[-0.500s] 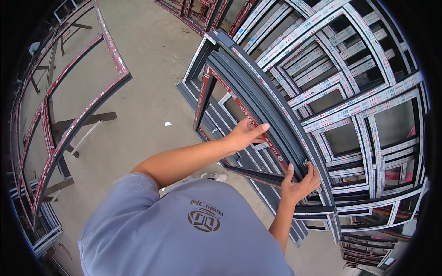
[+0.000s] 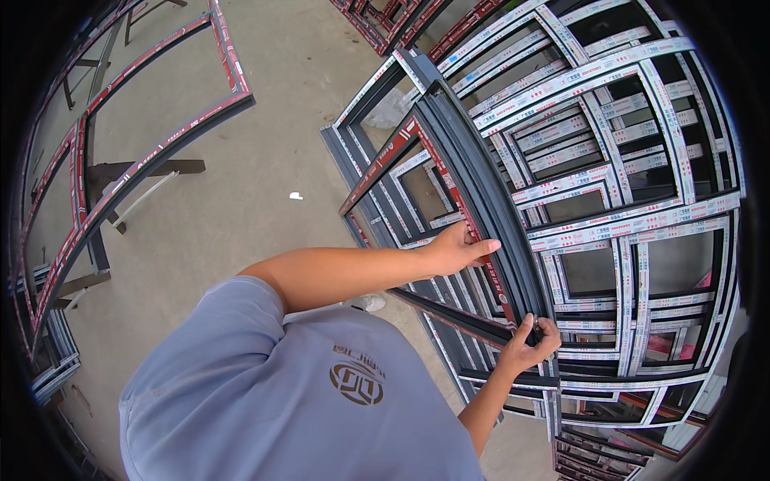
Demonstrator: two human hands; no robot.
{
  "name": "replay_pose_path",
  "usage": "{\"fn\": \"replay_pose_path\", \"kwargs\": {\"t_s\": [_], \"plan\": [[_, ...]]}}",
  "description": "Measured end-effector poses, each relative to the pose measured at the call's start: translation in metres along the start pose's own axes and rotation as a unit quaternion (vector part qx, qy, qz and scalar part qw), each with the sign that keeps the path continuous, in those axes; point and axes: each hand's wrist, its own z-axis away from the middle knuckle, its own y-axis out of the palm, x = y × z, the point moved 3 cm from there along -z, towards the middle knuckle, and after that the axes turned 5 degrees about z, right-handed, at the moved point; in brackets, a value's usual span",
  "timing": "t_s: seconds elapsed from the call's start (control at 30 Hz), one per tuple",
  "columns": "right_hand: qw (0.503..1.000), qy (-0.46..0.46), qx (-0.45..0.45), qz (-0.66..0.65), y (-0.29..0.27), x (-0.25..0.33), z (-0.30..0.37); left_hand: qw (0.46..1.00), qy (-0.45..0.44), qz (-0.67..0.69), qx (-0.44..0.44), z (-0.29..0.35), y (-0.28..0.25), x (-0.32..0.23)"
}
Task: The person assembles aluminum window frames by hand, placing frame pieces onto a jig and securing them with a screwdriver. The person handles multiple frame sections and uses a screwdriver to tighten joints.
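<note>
A dark grey window sash [image 2: 467,184] with red protective tape leans at an angle against a larger grey window frame [image 2: 365,94]. My left hand [image 2: 459,252] is closed around the sash's red-taped long edge, thumb on top and fingers partly hidden beneath. Lower down, near the sash's bottom corner, my right hand [image 2: 525,345] grips the same piece with thumb raised and fingers bent over its edge. What lies under the right fingertips cannot be made out.
Stacked window frames [image 2: 601,232] with white tape fill the right side. A red-taped frame [image 2: 172,136] rests on stands at the left. More red-taped frames [image 2: 393,24] stand at the far side. A small white scrap [image 2: 296,196] lies on the concrete floor [image 2: 249,188].
The whole view has shifted. Both hands are slightly lower and further right in the picture, still on the sash, which appears nearer the large frame's right-hand edge.
</note>
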Motion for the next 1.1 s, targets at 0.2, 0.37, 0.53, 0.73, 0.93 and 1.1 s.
{"fn": "replay_pose_path", "kwargs": {"t_s": [0.2, 0.37, 0.53, 0.73, 0.93, 1.1], "plan": [[0.987, 0.096, 0.02, -0.125, -0.014, -0.007, 0.011, 0.998, -0.035, -0.025, -0.054, -0.001, 0.0, -0.002], [0.982, 0.066, 0.037, -0.171, -0.059, -0.017, 0.039, 1.0, 0.013, -0.004, -0.026, -0.003, 0.003, -0.008], [0.983, 0.064, 0.044, -0.167, -0.103, -0.035, 0.053, 1.0, 0.008, 0.007, 0.003, -0.003, 0.007, -0.016], [0.991, 0.031, 0.128, -0.034, -0.134, -0.051, 0.048, 1.0, 0.006, 0.013, -0.011, -0.001, 0.009, -0.018], [0.984, 0.079, 0.157, 0.01, -0.151, -0.075, 0.056, 1.0, 0.009, -0.001, -0.019, -0.006, 0.005, -0.009], [0.985, 0.108, 0.134, 0.028, -0.158, -0.093, 0.062, 1.0, 0.012, 0.026, -0.002, -0.001, 0.001, -0.004]]}}
